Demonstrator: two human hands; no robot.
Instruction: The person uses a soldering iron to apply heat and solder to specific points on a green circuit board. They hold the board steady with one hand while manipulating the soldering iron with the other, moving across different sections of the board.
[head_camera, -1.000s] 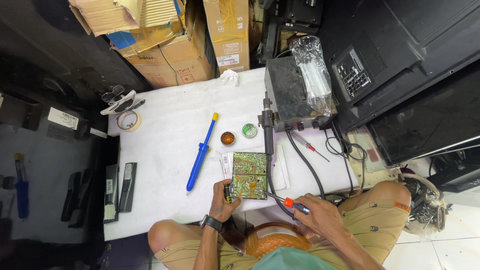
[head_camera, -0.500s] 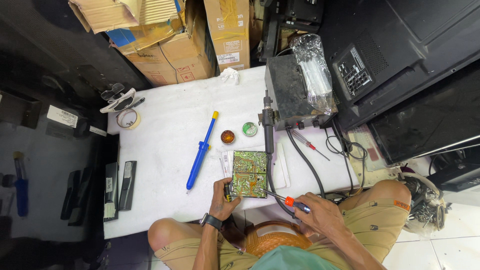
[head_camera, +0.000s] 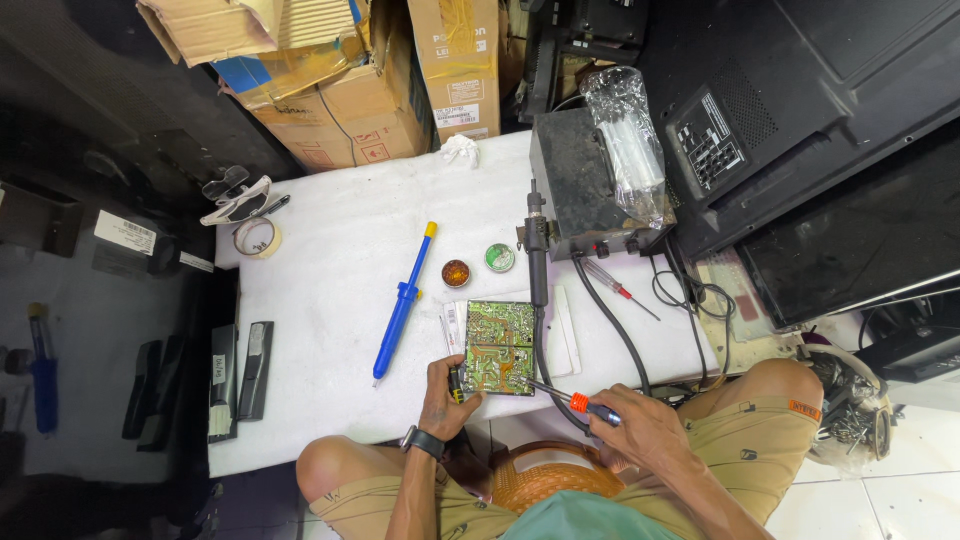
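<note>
A green circuit board (head_camera: 498, 346) lies on the white table (head_camera: 330, 300) near its front edge, copper side up. My left hand (head_camera: 442, 396), with a dark watch on the wrist, grips the board's lower left corner. My right hand (head_camera: 640, 432) holds a soldering iron (head_camera: 578, 403) with an orange collar, its thin tip resting on the board's lower right part. A black hot-air handle (head_camera: 538, 250) stands just behind the board, its hose running down past it.
A blue desoldering pump (head_camera: 402, 303) lies left of the board. Two small round tins (head_camera: 456, 272) (head_camera: 499, 257) sit behind it. A black rework station (head_camera: 582, 185) with a plastic bag, a red screwdriver (head_camera: 608, 281), tape roll (head_camera: 255, 237), cardboard boxes (head_camera: 380, 60) and dark screens (head_camera: 830, 140) surround the table.
</note>
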